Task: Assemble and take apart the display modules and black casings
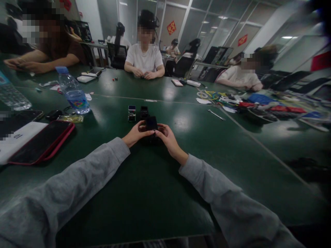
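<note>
My left hand (136, 133) and my right hand (167, 136) meet at the middle of the green table (144, 186), both closed around a small black block-like object (151, 123) held between the fingertips. Grey sleeves cover both my forearms. Just beyond my hands two more small parts rest on the table: one with a blue and white top (131, 113) and a black one (144, 112) beside it.
A water bottle (73, 91) stands at the left, with a red-edged tablet (41, 142) nearer me. A metal tool (216, 114) and a heap of cables and parts (258, 105) lie at the right. Several other people sit around the far side of the table.
</note>
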Demonstrator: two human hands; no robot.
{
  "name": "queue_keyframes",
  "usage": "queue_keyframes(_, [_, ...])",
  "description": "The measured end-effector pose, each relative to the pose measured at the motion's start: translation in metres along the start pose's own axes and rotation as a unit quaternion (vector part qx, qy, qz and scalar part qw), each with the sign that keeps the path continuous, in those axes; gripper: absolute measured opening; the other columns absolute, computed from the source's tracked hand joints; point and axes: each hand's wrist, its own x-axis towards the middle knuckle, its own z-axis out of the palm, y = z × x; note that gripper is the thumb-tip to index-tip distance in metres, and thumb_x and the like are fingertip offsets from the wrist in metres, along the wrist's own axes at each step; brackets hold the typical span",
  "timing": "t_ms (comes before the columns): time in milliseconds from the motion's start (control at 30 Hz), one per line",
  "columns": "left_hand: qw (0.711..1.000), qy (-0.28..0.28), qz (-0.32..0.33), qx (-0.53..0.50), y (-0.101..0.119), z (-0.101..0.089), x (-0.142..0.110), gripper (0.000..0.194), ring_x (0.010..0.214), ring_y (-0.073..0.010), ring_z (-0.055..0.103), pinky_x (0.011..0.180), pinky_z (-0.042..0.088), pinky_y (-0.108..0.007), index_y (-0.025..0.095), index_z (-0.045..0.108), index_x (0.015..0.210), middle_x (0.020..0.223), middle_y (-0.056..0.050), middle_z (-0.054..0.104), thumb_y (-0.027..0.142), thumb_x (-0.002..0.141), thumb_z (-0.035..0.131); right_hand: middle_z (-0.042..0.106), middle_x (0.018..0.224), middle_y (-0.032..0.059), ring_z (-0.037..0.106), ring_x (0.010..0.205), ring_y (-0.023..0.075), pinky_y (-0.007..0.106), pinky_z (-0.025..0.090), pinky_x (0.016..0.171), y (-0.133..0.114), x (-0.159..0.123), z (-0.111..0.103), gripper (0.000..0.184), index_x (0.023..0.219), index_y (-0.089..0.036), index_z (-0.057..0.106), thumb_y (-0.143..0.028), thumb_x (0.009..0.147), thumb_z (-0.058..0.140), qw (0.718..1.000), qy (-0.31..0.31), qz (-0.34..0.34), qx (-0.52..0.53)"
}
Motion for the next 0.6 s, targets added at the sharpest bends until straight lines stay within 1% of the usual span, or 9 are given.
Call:
queue_keyframes(67, [0.999,-0.007,0.015,0.039,-0.0006,-0.0035,0.0011,0.065,0.105,-0.0237,0.062,0.1,0.043,-0.045,0.017,0.056,0.117,0.108,-0.01,0.067,0.021,0.06,0.087,0.062,0.104,0.003,0.059,0.102,0.019,0.034,0.048,0.091,-0.0008,0.0006,-0.0007,0.047,0.115,-0.025,0.053,-0.041,0.076,0.075,1.0,0.003,0.005,0.005])
queue_keyframes(167, [0.998,-0.013,0.013,0.064,0.0008,-0.0069,0.0019,0.067,0.106,-0.0239,0.061,0.099,0.043,-0.045,0.016,0.057,0.12,0.11,-0.011,0.066,0.022,0.06,0.087,0.063,0.106,0.0034,0.06,0.101,0.0187,0.035,0.049,0.092,-0.0038,0.0008,-0.0015,0.05,0.116,-0.024,0.053,-0.039,0.074,0.076,1.0,-0.004,0.017,0.015])
queue_keyframes(367, [0.998,-0.013,0.011,0.06,0.0009,-0.009,0.0025,0.062,0.104,-0.0228,0.061,0.098,0.042,-0.044,0.014,0.06,0.117,0.111,-0.011,0.065,0.023,0.061,0.086,0.065,0.105,0.0039,0.062,0.096,0.0188,0.036,0.05,0.091,-0.009,0.0,-0.0027,0.053,0.116,-0.024,0.052,-0.039,0.073,0.078,0.998,-0.021,0.048,0.038])
queue_keyframes(467, [0.998,-0.012,0.007,0.057,0.0009,-0.0086,0.0017,0.06,0.102,-0.0216,0.061,0.097,0.043,-0.043,0.014,0.061,0.115,0.11,-0.011,0.066,0.023,0.061,0.086,0.066,0.103,0.0036,0.064,0.094,0.0191,0.038,0.051,0.091,-0.0083,0.0002,-0.0039,0.054,0.116,-0.024,0.052,-0.039,0.072,0.078,0.998,-0.02,0.054,0.033])
queue_keyframes(600, [0.998,-0.009,0.006,0.055,0.0027,-0.0071,0.0001,0.06,0.099,-0.0203,0.061,0.095,0.043,-0.041,0.015,0.063,0.114,0.107,-0.009,0.066,0.023,0.06,0.087,0.066,0.104,0.0045,0.064,0.097,0.0212,0.04,0.052,0.091,-0.0081,0.0006,-0.0048,0.055,0.115,-0.023,0.051,-0.042,0.071,0.078,0.998,-0.014,0.06,0.014])
